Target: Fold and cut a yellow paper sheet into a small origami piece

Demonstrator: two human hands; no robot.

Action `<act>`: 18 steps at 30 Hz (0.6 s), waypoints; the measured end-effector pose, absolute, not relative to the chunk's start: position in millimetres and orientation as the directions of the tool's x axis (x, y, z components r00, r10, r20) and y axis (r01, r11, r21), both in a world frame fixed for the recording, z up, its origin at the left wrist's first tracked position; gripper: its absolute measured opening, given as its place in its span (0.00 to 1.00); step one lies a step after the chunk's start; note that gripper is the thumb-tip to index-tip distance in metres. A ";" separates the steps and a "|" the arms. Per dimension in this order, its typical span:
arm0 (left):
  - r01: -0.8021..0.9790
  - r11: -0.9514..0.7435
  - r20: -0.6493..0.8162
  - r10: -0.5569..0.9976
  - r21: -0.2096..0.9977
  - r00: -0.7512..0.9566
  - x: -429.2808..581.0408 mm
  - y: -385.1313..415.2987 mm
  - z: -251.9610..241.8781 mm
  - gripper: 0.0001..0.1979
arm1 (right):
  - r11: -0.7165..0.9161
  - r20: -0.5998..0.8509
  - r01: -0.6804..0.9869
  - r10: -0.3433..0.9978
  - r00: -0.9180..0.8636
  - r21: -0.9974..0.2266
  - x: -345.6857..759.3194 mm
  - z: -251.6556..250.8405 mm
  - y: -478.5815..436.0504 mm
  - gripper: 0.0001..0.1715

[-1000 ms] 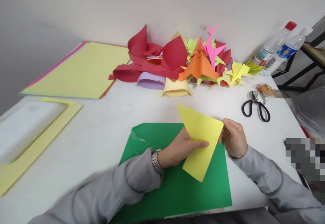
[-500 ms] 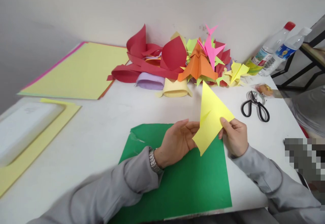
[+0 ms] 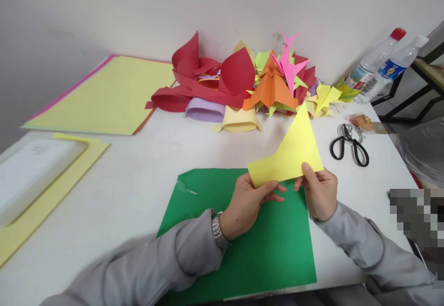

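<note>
The folded yellow paper [image 3: 298, 151] is held up off the worktop [image 3: 132, 195], above the far part of a green sheet [image 3: 267, 250] that lies along the near edge. The right hand [image 3: 321, 192] pinches its lower right corner, thumb in front and fingers behind, a grip that probably leaves most of the face free to turn and look over. The left hand [image 3: 244, 204] is at the lower left end, thumb along the bottom edge and fingers loosely spread; I cannot tell how firmly it grips. Two hands likely keep so light a piece steady and flat.

The paper looks smooth and matte, with a tall point rising above a short, squared arm. The green sheet looks stiff and plain, its far left corner nicked and creased.

Against the far edge are curled red paper pieces [image 3: 237, 77], a purple paper tube [image 3: 199, 111] and a sharply pleated orange paper model [image 3: 272, 90]. Black-handled scissors [image 3: 347, 134] lie near the right edge, perhaps put there to be within the right hand's reach. Flat yellow sheets [image 3: 104, 95] cover the far left corner.
</note>
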State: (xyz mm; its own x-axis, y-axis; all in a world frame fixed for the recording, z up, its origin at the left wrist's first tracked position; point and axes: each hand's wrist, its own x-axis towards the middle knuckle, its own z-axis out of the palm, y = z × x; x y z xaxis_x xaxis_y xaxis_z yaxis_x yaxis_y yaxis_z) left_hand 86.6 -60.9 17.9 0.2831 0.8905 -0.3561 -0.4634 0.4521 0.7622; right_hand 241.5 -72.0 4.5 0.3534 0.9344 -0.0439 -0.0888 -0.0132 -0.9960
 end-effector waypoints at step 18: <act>-0.502 0.443 -0.360 0.897 0.743 0.259 89.9 -57.1 21.2 0.10 | -0.125 -0.145 -0.244 0.987 0.063 -0.962 238.1 4.5 -76.6 0.14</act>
